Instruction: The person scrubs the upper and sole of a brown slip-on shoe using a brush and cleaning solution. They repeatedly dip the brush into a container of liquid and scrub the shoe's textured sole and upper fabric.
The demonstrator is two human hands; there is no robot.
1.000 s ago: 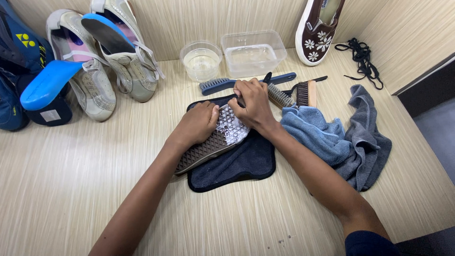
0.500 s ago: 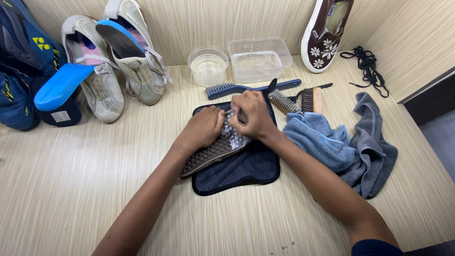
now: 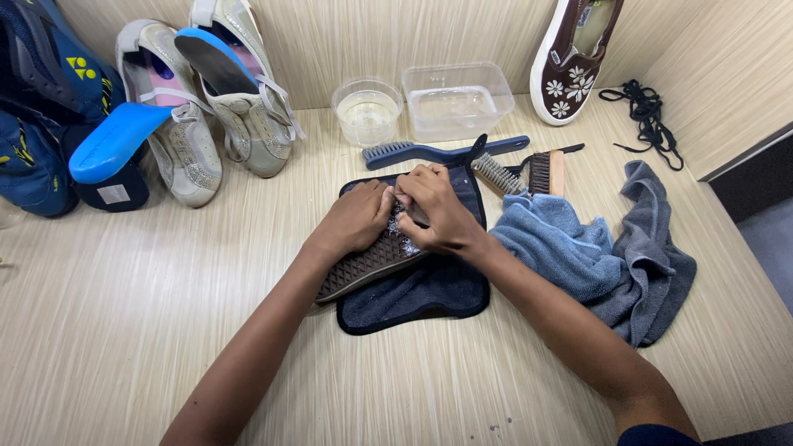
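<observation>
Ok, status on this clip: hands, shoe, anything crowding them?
Left hand pins brown upturned shoe on dark cloth. Right hand scrubs the soapy sole; its tool hidden. Blue towel beside, not obstructing.

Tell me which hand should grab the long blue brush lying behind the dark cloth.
Right, probably. The right hand is beside the blue brush handle, while the left hand presses down on the upturned shoe on the dark cloth, steadying it.

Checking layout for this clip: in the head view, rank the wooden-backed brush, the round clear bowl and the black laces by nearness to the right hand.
From the right hand:
1. Wooden-backed brush, just to its right.
2. Round clear bowl, behind, by the wall.
3. Black laces, far right corner.
</observation>
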